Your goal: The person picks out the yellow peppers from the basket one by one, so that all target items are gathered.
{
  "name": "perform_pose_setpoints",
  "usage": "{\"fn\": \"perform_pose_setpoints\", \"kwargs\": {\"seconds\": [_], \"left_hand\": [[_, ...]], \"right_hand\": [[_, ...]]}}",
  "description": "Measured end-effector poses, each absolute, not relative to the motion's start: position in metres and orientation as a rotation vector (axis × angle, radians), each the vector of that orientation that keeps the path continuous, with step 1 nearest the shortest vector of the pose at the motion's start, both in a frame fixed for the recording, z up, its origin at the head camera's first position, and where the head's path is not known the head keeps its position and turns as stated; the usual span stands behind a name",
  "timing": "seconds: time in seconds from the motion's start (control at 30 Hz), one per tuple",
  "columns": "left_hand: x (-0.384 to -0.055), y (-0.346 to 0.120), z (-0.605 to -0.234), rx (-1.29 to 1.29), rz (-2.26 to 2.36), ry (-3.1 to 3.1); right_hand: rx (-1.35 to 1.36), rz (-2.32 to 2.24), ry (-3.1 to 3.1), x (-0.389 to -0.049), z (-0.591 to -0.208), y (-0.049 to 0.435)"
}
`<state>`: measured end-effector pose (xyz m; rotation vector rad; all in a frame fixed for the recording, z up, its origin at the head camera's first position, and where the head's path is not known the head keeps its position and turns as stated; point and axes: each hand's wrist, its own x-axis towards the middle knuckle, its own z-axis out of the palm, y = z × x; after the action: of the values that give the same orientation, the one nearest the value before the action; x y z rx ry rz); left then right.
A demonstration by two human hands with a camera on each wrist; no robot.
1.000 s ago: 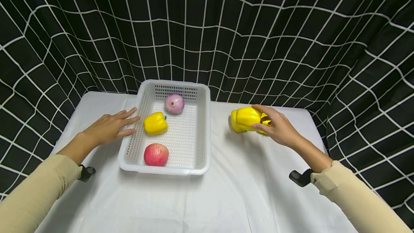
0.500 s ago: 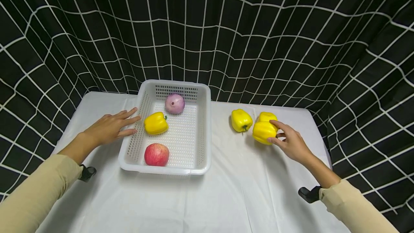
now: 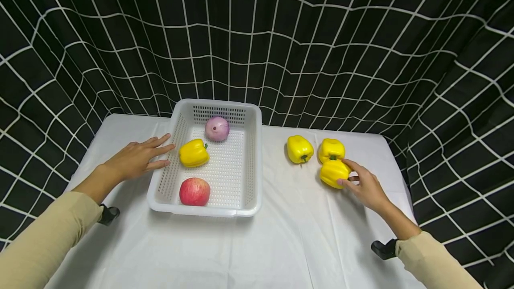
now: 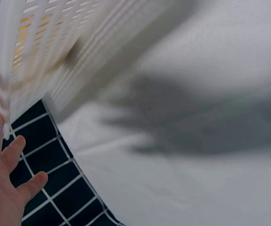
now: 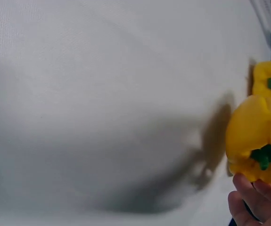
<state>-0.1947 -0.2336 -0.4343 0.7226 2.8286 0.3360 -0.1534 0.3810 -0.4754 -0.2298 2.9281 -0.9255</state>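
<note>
My right hand (image 3: 367, 187) holds a yellow bell pepper (image 3: 334, 174) between thumb and fingers, low over the table at the right. In the right wrist view, the held bell pepper (image 5: 250, 125) shows its green stem, with fingertips (image 5: 255, 195) at its lower side. Just behind it sits a second yellow bell pepper (image 3: 332, 148), and a third yellow bell pepper (image 3: 299, 149) lies to its left. With fingers spread, my left hand (image 3: 134, 158) touches the left rim of a white plastic basket (image 3: 257, 168); its fingers (image 4: 13, 150) show beside the basket wall in the left wrist view.
Inside the basket are a purple onion (image 3: 217, 128), a yellow bell pepper (image 3: 194, 153) and a red apple (image 3: 194, 191). A white cloth covers the table (image 3: 281, 235). A black curtain (image 3: 257, 35) with white grid lines hangs around the back and sides.
My right hand has carried its yellow bell pepper rightward and nearer to me, away from above the other two, then lowered it. The left hand and basket stay put.
</note>
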Motion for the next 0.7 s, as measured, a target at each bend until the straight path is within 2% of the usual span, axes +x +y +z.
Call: {"fn": "perform_pose_setpoints", "kwargs": {"seconds": [0.27,0.7], "left_hand": [[-0.194,-0.232,-0.434,0.719,0.336,2.825],[-0.194,-0.232,-0.435,0.729,0.337,2.836]], "right_hand": [[-0.115,-0.954,2.905,-0.153,-0.490,0.383],[-0.043,-0.972,2.861,-0.155,-0.490,0.384]]}}
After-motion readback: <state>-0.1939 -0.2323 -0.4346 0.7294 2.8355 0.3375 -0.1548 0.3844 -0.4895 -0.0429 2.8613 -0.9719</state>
